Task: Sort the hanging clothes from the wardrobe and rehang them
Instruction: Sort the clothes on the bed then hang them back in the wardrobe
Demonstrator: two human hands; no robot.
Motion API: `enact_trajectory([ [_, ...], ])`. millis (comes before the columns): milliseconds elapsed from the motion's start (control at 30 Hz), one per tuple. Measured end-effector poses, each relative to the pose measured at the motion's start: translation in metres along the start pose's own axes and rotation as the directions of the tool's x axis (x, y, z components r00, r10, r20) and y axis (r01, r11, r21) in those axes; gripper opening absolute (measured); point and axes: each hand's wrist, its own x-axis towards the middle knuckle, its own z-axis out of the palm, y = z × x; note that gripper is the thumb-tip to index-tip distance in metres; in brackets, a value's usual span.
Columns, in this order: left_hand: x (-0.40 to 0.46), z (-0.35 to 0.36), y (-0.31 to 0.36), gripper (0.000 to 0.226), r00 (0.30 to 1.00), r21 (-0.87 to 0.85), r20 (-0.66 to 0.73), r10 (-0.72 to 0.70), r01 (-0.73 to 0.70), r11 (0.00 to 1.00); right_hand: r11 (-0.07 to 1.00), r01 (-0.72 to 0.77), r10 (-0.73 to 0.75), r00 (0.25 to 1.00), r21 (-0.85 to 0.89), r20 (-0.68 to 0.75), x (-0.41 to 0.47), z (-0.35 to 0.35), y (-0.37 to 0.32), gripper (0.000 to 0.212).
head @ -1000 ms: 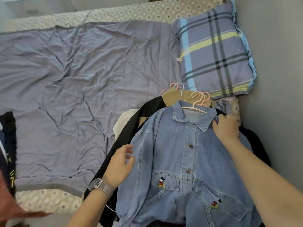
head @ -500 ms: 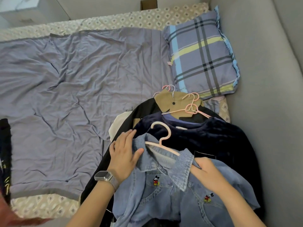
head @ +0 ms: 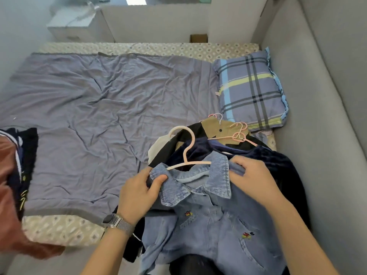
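A blue denim shirt (head: 210,221) with small cartoon embroidery hangs on a pink hanger (head: 186,151), lifted off a pile of clothes at the bed's near right. My left hand (head: 139,193) pinches the shirt's left collar and shoulder. At the right shoulder, my right hand (head: 252,179) grips the cloth. Under the shirt lie a dark navy fleece garment (head: 278,163), a black one (head: 190,133) and a tan one (head: 216,128), with more pink hangers (head: 238,133) on top.
A wrinkled purple sheet (head: 95,124) covers the bed. A plaid pillow (head: 250,92) lies at the far right against a grey padded wall (head: 325,108). Dark and reddish clothes (head: 14,175) sit at the left edge. A white cabinet (head: 75,24) stands beyond the bed.
Both hands have taken the denim shirt by its shoulders and raised it toward me, off the pile. The navy garment beneath is uncovered. The camera has tilted up.
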Motion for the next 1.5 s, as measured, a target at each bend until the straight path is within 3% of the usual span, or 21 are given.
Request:
enact_trajectory([
  [100,-0.047,-0.049,-0.022,0.041,0.991,-0.007,-0.097,-0.095,0.095,0.995,0.994,0.077,-0.078,0.997,-0.072,-0.013,-0.023,0.029,-0.054,0.037],
  [167,-0.083,-0.083,-0.042,0.026,0.975,-0.009,-0.161,-0.152,0.153,0.988,0.982,0.145,-0.145,0.989,-0.119,0.008,-0.040,0.052,-0.092,0.026],
  [233,-0.121,-0.118,-0.061,0.032,0.945,-0.023,-0.242,-0.220,0.221,0.975,0.965,0.229,-0.225,0.973,-0.131,0.045,-0.054,0.076,-0.133,0.020],
  [500,-0.271,-0.239,-0.137,0.047,0.698,-0.094,-0.572,-0.431,0.466,0.880,0.812,0.570,-0.530,0.810,-0.124,0.252,-0.102,0.192,-0.288,0.019],
  [767,-0.422,-0.321,-0.177,0.036,0.361,-0.221,-0.744,-0.562,0.661,0.717,0.547,0.827,-0.766,0.431,0.132,0.477,-0.173,0.309,-0.411,0.021],
  [867,-0.475,-0.336,-0.174,0.034,0.226,-0.250,-0.783,-0.580,0.739,0.625,0.482,0.823,-0.795,0.265,0.302,0.546,-0.209,0.348,-0.444,0.011],
  [1000,-0.552,-0.331,-0.169,0.030,0.023,-0.378,-0.777,-0.629,0.782,0.495,0.366,0.827,-0.768,0.011,0.426,0.640,-0.270,0.405,-0.473,0.028],
  [1133,-0.621,-0.328,-0.157,0.022,-0.189,-0.516,-0.760,-0.622,0.757,0.400,0.233,0.826,-0.745,-0.188,0.514,0.640,-0.342,0.449,-0.506,0.036],
  [1300,-0.731,-0.327,-0.139,0.021,-0.431,-0.614,-0.757,-0.491,0.727,0.308,0.132,0.755,-0.702,-0.386,0.642,0.599,-0.466,0.501,-0.544,0.037],
  [1500,-0.878,-0.322,-0.113,0.016,-0.618,-0.712,-0.691,-0.377,0.670,0.207,0.097,0.572,-0.621,-0.605,0.815,0.498,-0.641,0.555,-0.563,0.034],
])
